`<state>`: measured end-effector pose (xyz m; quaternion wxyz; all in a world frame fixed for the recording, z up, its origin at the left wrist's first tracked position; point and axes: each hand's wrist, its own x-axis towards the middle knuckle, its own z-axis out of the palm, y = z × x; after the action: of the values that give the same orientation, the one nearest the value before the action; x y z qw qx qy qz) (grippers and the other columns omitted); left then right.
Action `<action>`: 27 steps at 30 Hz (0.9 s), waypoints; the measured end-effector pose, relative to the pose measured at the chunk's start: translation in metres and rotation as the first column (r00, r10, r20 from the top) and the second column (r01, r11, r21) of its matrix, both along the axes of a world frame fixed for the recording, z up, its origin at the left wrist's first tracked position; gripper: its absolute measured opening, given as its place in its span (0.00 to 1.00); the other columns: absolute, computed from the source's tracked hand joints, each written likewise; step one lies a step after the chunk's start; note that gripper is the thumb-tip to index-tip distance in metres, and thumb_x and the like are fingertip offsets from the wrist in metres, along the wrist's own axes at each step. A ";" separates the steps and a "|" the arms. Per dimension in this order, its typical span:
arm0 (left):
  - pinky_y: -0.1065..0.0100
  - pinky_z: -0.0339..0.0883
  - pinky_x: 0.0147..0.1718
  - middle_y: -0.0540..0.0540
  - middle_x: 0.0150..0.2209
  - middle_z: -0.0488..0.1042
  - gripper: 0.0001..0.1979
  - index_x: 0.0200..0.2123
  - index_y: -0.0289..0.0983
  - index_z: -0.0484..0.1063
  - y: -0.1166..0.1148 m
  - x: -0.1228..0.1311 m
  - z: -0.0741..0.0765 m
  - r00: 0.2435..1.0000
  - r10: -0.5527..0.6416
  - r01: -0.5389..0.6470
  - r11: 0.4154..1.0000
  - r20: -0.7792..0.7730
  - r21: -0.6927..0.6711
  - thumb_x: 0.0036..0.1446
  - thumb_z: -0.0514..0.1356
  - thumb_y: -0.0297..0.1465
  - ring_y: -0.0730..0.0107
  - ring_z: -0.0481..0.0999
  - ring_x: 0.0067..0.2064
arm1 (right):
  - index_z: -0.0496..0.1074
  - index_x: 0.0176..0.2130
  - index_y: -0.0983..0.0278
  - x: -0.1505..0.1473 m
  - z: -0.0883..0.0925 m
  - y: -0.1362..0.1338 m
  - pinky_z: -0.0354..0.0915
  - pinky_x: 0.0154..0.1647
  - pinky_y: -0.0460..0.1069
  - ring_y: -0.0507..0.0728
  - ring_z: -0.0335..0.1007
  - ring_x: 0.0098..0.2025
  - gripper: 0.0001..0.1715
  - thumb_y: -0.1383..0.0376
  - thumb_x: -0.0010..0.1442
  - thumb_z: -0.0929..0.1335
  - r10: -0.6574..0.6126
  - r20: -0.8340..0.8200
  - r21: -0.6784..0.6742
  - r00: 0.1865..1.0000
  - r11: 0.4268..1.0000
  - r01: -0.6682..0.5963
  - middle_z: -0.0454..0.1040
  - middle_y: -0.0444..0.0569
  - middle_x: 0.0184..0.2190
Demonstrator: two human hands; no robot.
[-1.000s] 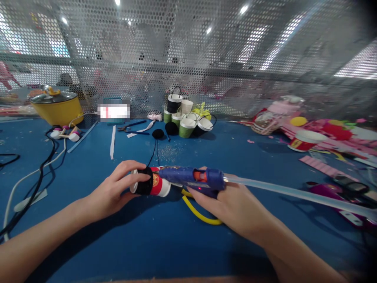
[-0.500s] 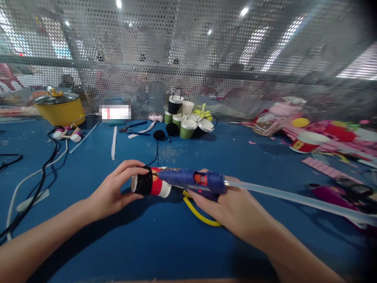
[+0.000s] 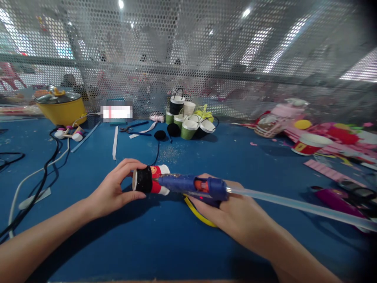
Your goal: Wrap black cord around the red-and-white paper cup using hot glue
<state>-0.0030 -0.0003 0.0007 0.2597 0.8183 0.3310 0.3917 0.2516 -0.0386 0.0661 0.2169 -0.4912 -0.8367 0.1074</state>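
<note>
A small paper cup (image 3: 143,181), lying on its side just over the blue table, is gripped by my left hand (image 3: 113,192) between thumb and fingers. Black cord is wound around one end of it; the rest shows red and white. In my right hand (image 3: 235,208) is a blue hot glue gun (image 3: 182,184) with a red light lit. Its nozzle points left at the edge of the black winding; whether it touches cannot be told. A long clear glue stick (image 3: 282,200) sticks out of its back. Black cord runs from the cup toward a black yarn ball (image 3: 160,135).
Behind stand several small green and black cups (image 3: 189,129). A yellow pot (image 3: 60,108) and cables (image 3: 45,169) are at left. Pliers (image 3: 135,127) lie farther back. A yellow strip (image 3: 200,214) lies under the gun; purple scissors (image 3: 338,202) and a red-white cup (image 3: 310,144) are at right.
The cup has turned a little in my left hand, whose fingers have shifted back behind the black winding. The glue gun has dropped slightly, its nozzle still at the cup.
</note>
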 end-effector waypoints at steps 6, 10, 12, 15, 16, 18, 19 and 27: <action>0.56 0.66 0.49 0.41 0.49 0.65 0.23 0.52 0.43 0.61 0.000 -0.001 -0.001 1.000 0.002 -0.002 1.000 0.009 0.025 0.52 0.63 0.32 0.59 0.67 0.51 | 0.67 0.26 0.59 -0.001 0.002 -0.001 0.64 0.25 0.47 0.53 0.66 0.22 0.08 0.70 0.54 0.62 0.016 0.019 -0.001 1.000 1.000 -0.016 0.71 0.44 0.21; 0.56 0.65 0.50 0.40 0.50 0.64 0.23 0.52 0.42 0.60 0.000 -0.001 0.001 0.999 0.007 -0.003 0.996 -0.049 0.090 0.53 0.62 0.31 0.59 0.67 0.52 | 0.70 0.27 0.60 0.000 0.001 0.002 0.66 0.27 0.48 0.55 0.68 0.23 0.08 0.69 0.54 0.63 0.008 0.048 0.039 0.999 0.999 -0.010 0.73 0.48 0.23; 0.56 0.66 0.50 0.39 0.50 0.63 0.23 0.52 0.41 0.60 -0.001 -0.001 0.002 0.996 0.015 -0.004 0.992 -0.084 0.130 0.54 0.62 0.31 0.59 0.67 0.52 | 0.71 0.27 0.60 0.001 0.000 0.002 0.68 0.31 0.51 0.58 0.71 0.27 0.07 0.67 0.54 0.63 -0.024 0.077 0.082 0.997 0.997 0.017 0.75 0.50 0.26; 0.56 0.67 0.49 0.39 0.50 0.63 0.21 0.51 0.40 0.60 -0.002 -0.001 0.002 0.992 0.022 0.003 0.982 -0.125 0.191 0.55 0.60 0.30 0.59 0.67 0.52 | 0.72 0.28 0.60 0.000 0.002 0.003 0.69 0.33 0.51 0.58 0.72 0.29 0.09 0.67 0.55 0.63 -0.047 0.072 0.078 0.996 0.996 0.042 0.75 0.51 0.27; 0.56 0.67 0.49 0.39 0.51 0.63 0.20 0.51 0.40 0.60 -0.002 -0.001 0.001 0.990 0.024 0.006 0.978 -0.138 0.210 0.55 0.60 0.30 0.59 0.67 0.52 | 0.72 0.28 0.61 0.000 0.003 0.004 0.68 0.32 0.51 0.58 0.72 0.28 0.09 0.67 0.54 0.62 -0.053 0.053 0.057 0.997 0.997 0.050 0.75 0.51 0.27; 0.56 0.67 0.49 0.38 0.51 0.63 0.18 0.51 0.40 0.60 -0.002 -0.001 -0.001 0.987 0.029 0.012 0.969 -0.161 0.247 0.57 0.58 0.29 0.59 0.67 0.52 | 0.71 0.28 0.61 -0.002 0.006 0.005 0.68 0.29 0.49 0.56 0.71 0.26 0.09 0.68 0.54 0.62 -0.064 0.008 0.015 0.998 0.998 0.064 0.75 0.50 0.25; 0.56 0.67 0.49 0.38 0.51 0.63 0.18 0.51 0.39 0.61 -0.003 -0.001 -0.001 0.985 0.030 0.017 0.964 -0.173 0.265 0.57 0.58 0.29 0.59 0.67 0.52 | 0.71 0.28 0.62 -0.003 0.007 0.006 0.67 0.28 0.49 0.55 0.70 0.25 0.09 0.68 0.54 0.62 -0.072 -0.011 -0.001 0.997 0.997 0.072 0.75 0.49 0.25; 0.56 0.67 0.48 0.37 0.50 0.64 0.16 0.51 0.38 0.61 -0.004 0.000 -0.002 0.967 0.026 0.074 0.923 -0.255 0.377 0.59 0.55 0.26 0.58 0.66 0.52 | 0.66 0.20 0.62 -0.003 0.010 0.015 0.62 0.20 0.46 0.51 0.63 0.18 0.14 0.64 0.56 0.63 -0.109 -0.138 -0.206 0.984 0.975 0.079 0.68 0.42 0.15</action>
<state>-0.0028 -0.0042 -0.0008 0.0548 0.9007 0.2687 0.3369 0.2483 -0.0234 0.0763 0.2328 -0.5404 -0.7790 0.2167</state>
